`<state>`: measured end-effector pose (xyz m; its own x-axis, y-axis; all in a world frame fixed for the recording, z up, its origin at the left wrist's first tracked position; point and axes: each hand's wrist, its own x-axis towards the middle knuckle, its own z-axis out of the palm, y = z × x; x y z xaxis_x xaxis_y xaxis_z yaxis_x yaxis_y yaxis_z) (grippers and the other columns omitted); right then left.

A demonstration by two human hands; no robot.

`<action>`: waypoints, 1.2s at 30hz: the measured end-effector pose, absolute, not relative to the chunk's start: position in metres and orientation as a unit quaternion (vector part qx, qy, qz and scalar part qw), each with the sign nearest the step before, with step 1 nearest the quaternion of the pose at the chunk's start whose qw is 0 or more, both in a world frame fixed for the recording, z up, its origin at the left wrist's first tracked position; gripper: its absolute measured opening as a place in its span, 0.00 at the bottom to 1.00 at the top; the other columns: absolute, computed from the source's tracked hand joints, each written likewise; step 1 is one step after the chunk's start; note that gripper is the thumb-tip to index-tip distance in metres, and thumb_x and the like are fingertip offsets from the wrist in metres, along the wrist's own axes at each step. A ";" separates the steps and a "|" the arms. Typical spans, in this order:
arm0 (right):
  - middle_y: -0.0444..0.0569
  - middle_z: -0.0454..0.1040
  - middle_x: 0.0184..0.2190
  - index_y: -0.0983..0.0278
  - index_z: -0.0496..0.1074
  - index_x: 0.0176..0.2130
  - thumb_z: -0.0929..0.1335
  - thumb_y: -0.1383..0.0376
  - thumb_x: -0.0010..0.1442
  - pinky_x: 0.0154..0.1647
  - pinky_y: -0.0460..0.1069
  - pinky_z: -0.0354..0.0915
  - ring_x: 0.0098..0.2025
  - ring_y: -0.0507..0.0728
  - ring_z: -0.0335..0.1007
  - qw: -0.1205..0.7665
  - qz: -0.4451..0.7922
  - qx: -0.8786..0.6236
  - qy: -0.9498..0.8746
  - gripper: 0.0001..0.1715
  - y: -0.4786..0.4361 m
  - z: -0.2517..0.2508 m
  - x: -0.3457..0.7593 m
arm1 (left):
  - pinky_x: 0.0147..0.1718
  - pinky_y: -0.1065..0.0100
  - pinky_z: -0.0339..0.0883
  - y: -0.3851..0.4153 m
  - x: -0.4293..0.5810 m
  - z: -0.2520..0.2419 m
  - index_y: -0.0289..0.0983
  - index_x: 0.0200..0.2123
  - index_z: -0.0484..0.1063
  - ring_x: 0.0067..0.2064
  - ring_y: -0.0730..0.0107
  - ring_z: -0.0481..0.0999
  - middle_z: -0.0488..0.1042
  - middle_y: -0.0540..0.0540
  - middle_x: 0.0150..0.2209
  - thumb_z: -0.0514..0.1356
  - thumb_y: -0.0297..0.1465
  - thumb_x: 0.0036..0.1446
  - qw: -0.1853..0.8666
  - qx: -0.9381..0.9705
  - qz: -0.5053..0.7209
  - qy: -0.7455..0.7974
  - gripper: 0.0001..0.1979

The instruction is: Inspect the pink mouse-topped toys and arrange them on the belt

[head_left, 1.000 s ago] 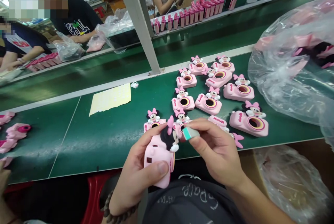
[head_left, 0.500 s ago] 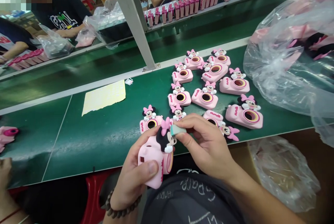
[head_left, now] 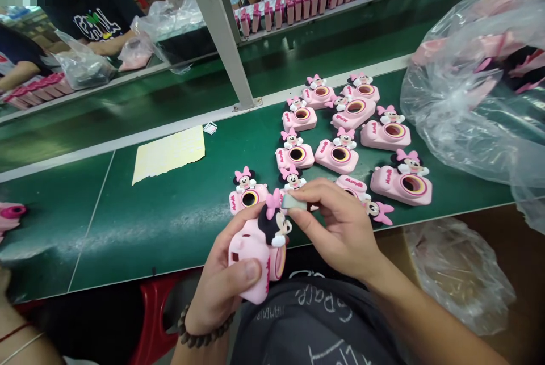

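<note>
Camera in pink with Minnie Mouse figure (head_left: 251, 257) clamped in left hand (head_left: 223, 280), small grey block with teal edge (head_left: 293, 201) pinched in right hand (head_left: 340, 229)

The left hand wraps the camera's body, thumb pressed across its side, with a dark wooden bead bracelet (head_left: 204, 328) on the wrist. The camera is held up over the near edge of a green conveyor belt (head_left: 170, 223), in front of the person's dark grey printed shirt (head_left: 315, 325). The right thumb and fingers close together on the block, which sits just beside the figure's pink bow; whether they touch, I cannot tell. Beyond the hands, a loose cluster of matching pink cameras (head_left: 385, 135) lies on the belt, with a pale yellow sheet of paper (head_left: 168, 155) to their left and a bulging clear plastic bag (head_left: 464, 87) to their right. A grey metal upright (head_left: 217, 30) rises behind them. Across the line, a co-worker in a black T-shirt (head_left: 91, 19) sits near rows of pink boxes (head_left: 298, 7)
</note>
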<state>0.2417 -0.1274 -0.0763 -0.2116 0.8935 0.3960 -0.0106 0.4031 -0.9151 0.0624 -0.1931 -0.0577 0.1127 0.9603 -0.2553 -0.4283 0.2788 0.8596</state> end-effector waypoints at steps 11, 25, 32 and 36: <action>0.48 0.73 0.37 0.58 0.71 0.43 0.70 0.69 0.62 0.37 0.52 0.71 0.39 0.56 0.72 0.547 0.473 -0.336 -0.604 0.09 -0.134 -0.072 0.240 | 0.41 0.57 0.73 -0.183 0.072 -0.068 0.35 0.60 0.64 0.44 0.51 0.78 0.76 0.37 0.45 0.65 0.42 0.50 0.703 0.296 0.531 0.369 0.36; 0.46 0.71 0.33 0.59 0.70 0.39 0.71 0.68 0.59 0.34 0.50 0.70 0.37 0.56 0.72 0.548 0.481 -0.356 -0.584 0.07 -0.125 -0.082 0.241 | 0.40 0.59 0.73 -0.181 0.081 -0.078 0.35 0.58 0.66 0.43 0.54 0.77 0.74 0.38 0.48 0.64 0.42 0.50 0.704 0.286 0.537 0.367 0.33; 0.45 0.70 0.32 0.59 0.70 0.39 0.71 0.70 0.59 0.33 0.50 0.68 0.35 0.54 0.71 0.551 0.471 -0.349 -0.594 0.09 -0.126 -0.083 0.241 | 0.40 0.59 0.73 -0.178 0.083 -0.079 0.36 0.59 0.65 0.43 0.54 0.77 0.75 0.38 0.47 0.65 0.41 0.50 0.709 0.267 0.539 0.367 0.34; 0.45 0.71 0.33 0.59 0.70 0.39 0.71 0.70 0.59 0.31 0.49 0.68 0.34 0.54 0.70 0.541 0.473 -0.365 -0.591 0.08 -0.124 -0.083 0.244 | 0.40 0.59 0.73 -0.178 0.083 -0.078 0.35 0.58 0.66 0.43 0.54 0.77 0.75 0.38 0.47 0.65 0.41 0.50 0.705 0.269 0.544 0.367 0.33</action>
